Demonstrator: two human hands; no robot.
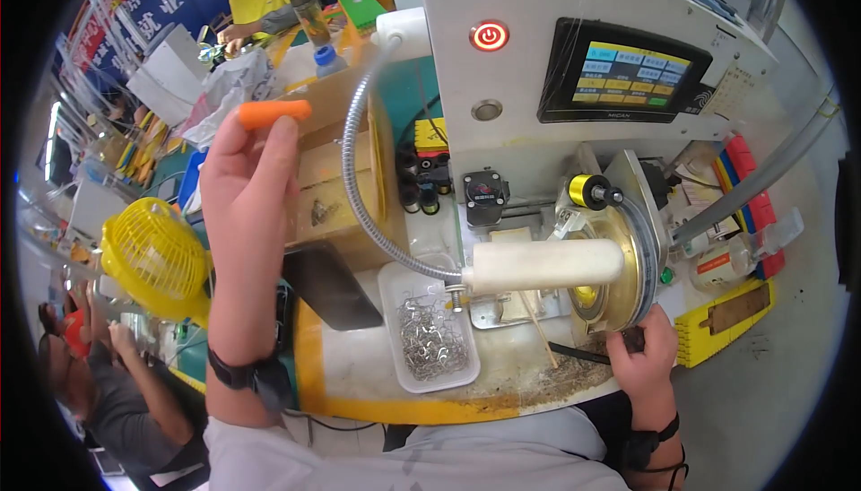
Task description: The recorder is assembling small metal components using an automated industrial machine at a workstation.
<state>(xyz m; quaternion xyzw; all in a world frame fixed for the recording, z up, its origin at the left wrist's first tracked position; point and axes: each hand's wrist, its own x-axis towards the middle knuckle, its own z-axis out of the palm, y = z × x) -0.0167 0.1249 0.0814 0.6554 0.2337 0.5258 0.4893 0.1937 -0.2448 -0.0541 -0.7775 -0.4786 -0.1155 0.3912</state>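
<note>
At upper left, the left hand [247,170] pinches an orange stick [262,115]; at lower right, the right hand [646,358] curls beside the wheel [619,313], its hold unclear. If turning, the wheel could nip it.

Orange cylinder [265,113] in left hand [249,173]

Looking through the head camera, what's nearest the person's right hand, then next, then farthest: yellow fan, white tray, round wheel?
From the right hand:
1. Round wheel: just above it.
2. White tray: to its left.
3. Yellow fan: far left, past the tray.
</note>
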